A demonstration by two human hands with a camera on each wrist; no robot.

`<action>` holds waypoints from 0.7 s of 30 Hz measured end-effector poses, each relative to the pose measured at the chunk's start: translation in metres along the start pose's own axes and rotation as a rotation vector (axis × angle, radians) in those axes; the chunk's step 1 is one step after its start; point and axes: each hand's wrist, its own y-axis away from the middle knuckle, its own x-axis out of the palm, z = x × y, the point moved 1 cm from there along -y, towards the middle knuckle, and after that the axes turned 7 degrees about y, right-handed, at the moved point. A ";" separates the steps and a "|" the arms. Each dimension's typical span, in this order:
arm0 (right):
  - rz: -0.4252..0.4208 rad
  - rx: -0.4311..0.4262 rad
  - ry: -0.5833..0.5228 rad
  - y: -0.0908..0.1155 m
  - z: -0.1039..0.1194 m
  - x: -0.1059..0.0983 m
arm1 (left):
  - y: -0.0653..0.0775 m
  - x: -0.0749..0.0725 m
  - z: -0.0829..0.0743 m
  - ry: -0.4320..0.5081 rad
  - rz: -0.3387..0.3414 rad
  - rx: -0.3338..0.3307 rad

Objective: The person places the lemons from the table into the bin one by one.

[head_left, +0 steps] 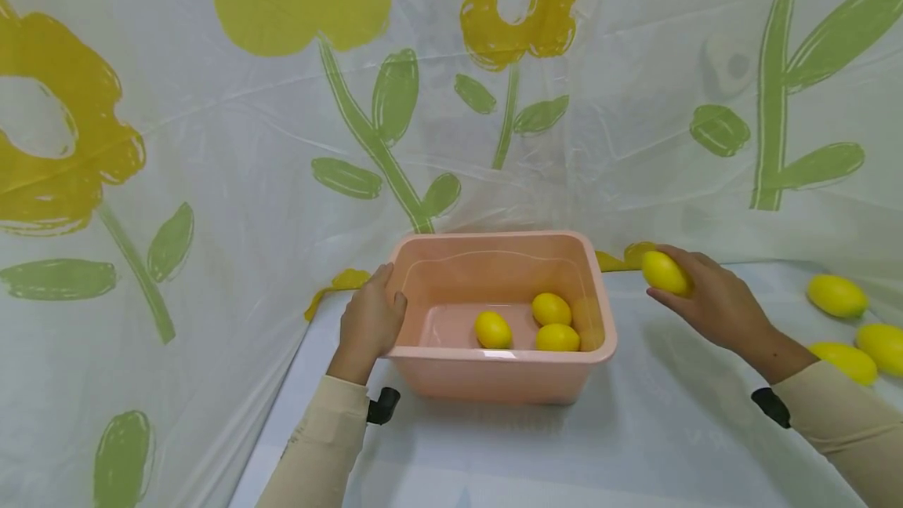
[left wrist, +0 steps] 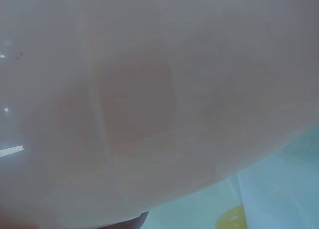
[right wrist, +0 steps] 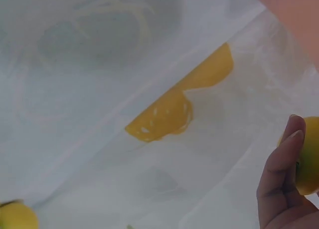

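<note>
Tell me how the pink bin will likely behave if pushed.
The pink bin will probably slide rather than tip, being wide and low. Its smooth, rimmed shape suggests fairly stiff plastic. The rounded lemons inside would likely roll about.

There it was: a smooth, oval, bright yellow lemon (head_left: 665,274), slanted in the grip of the right hand (head_left: 723,308), just outside the rim of the rectangular, pale pink plastic tub (head_left: 494,376)! That tub stood upright, open-topped, the left hand (head_left: 369,322) gripping its left wall. Inside, three matching yellow lemons (head_left: 492,330): one lay alone, two close together to its right. Three loose yellow lemons (head_left: 837,295) lay far right on the bench (head_left: 451,461).
</note>
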 end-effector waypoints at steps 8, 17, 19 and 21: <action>-0.062 -0.027 -0.025 0.000 0.017 -0.006 | 0.000 0.000 -0.001 0.006 0.006 0.003; -0.116 -0.072 -0.031 0.000 0.032 -0.013 | 0.000 0.001 0.001 0.014 -0.001 0.006; -0.129 -0.082 -0.033 0.000 0.035 -0.016 | -0.001 0.001 0.002 0.018 0.002 0.006; -0.140 -0.091 -0.041 0.000 0.040 -0.018 | -0.001 0.001 0.002 0.021 0.005 0.007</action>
